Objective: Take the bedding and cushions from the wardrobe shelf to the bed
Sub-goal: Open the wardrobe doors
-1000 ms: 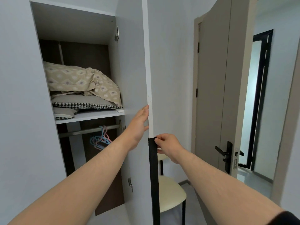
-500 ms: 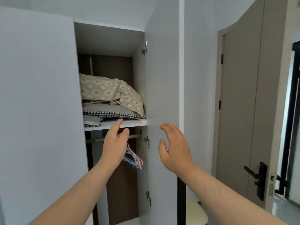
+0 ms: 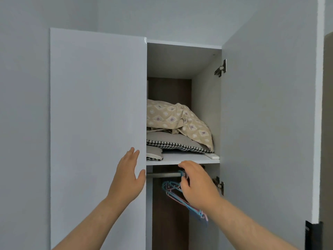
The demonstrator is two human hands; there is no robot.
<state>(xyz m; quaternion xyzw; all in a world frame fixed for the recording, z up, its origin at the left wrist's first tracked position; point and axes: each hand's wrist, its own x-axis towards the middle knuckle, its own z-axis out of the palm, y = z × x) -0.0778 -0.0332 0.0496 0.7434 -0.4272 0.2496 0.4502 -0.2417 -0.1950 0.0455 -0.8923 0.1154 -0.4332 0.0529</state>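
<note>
From the head camera, the wardrobe stands with its left door (image 3: 97, 123) closed and its right door (image 3: 266, 123) swung wide open, so the right half of the shelf (image 3: 182, 157) is in plain sight. The bedding (image 3: 173, 120), a crumpled beige quilt with a diamond pattern, is heaped on the shelf and slumps toward the right wall. It lies on top of a grey cushion (image 3: 178, 143) with a black-and-white checked edge, which sits flat toward the shelf's front edge. A second cushion (image 3: 153, 156) of the same kind pokes out at the left, half hidden by the closed door. A small white block (image 3: 212, 156) lies at the shelf's front right corner. Under the shelf runs a metal rail (image 3: 164, 175) carrying blue and pink hangers (image 3: 177, 193). The left hand (image 3: 128, 175) is raised flat before the closed door's free edge, fingers straight and side by side, thumb spread; whether it touches the door I cannot tell. The right hand (image 3: 195, 183) hangs just below the shelf's front edge, fingers loosely bent, a gap between them and the thumb; whether it touches the hanger hooks behind it I cannot tell.
</note>
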